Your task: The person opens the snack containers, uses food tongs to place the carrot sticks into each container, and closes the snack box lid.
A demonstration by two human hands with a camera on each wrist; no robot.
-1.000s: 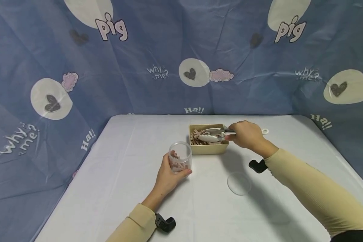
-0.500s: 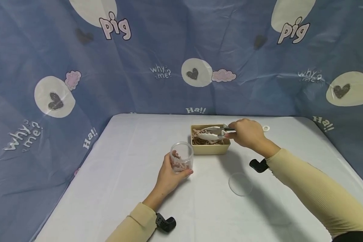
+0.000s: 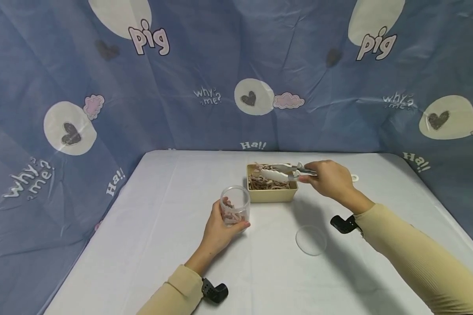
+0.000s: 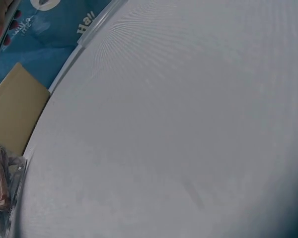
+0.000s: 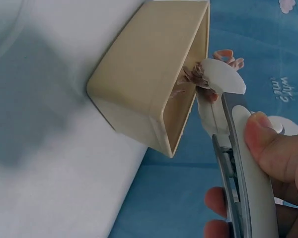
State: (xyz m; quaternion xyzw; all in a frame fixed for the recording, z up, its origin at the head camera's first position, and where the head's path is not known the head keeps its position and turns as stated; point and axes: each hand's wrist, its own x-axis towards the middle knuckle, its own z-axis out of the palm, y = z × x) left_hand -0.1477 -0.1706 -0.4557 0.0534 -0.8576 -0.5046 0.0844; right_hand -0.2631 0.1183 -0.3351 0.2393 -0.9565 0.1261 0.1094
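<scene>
My left hand [image 3: 217,229] holds a clear plastic jar [image 3: 242,214] on the table, thumb on its near side. Reddish-brown strips lie in the jar's lower part; its mouth faces up, uncovered. In the left wrist view only an edge of the jar [image 4: 17,191] shows. My right hand [image 3: 331,178] grips grey-and-white tongs [image 3: 276,176] over a cream rectangular box [image 3: 270,197] of brown strips [image 3: 270,183]. Between the tongs' white tips, several strips [image 5: 231,59] are pinched at the box's opening, as the right wrist view shows.
A clear round lid [image 3: 311,240] lies flat on the white tabletop [image 3: 161,210], right of the jar. The box stands just beyond the jar, towards the back. Behind the table hangs a blue printed cloth [image 3: 220,127].
My right hand and the tongs have lifted slightly and shifted right, with strips now raised between the tips. The left hand and jar stay in place.
</scene>
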